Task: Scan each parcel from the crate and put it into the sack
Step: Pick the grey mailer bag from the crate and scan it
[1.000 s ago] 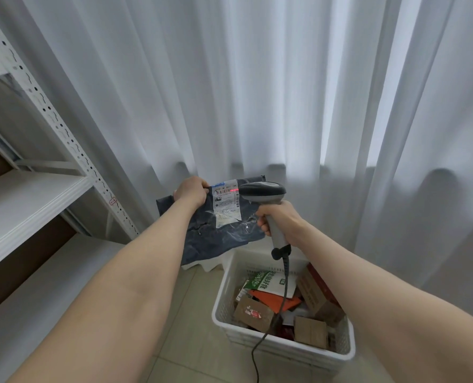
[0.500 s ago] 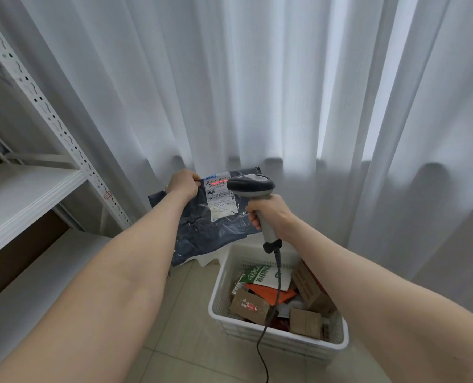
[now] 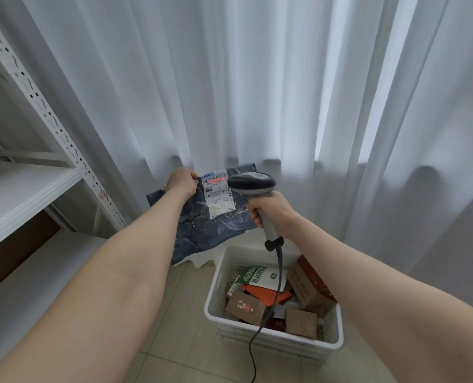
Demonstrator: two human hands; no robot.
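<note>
Little has moved: left hand still pinches the parcel, right hand grips the scanner, beam on the label, so I judge the scan unfinished.

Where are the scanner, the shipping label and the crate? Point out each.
scanner (image 3: 253,185), head view, top of its dark head.
shipping label (image 3: 218,199), head view, middle of the white sheet.
crate (image 3: 216,288), head view, inner face of its left mesh wall.

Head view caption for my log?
Left hand holds a dark grey plastic mailer; right hand aims a grey corded barcode scanner at its white label.
</note>
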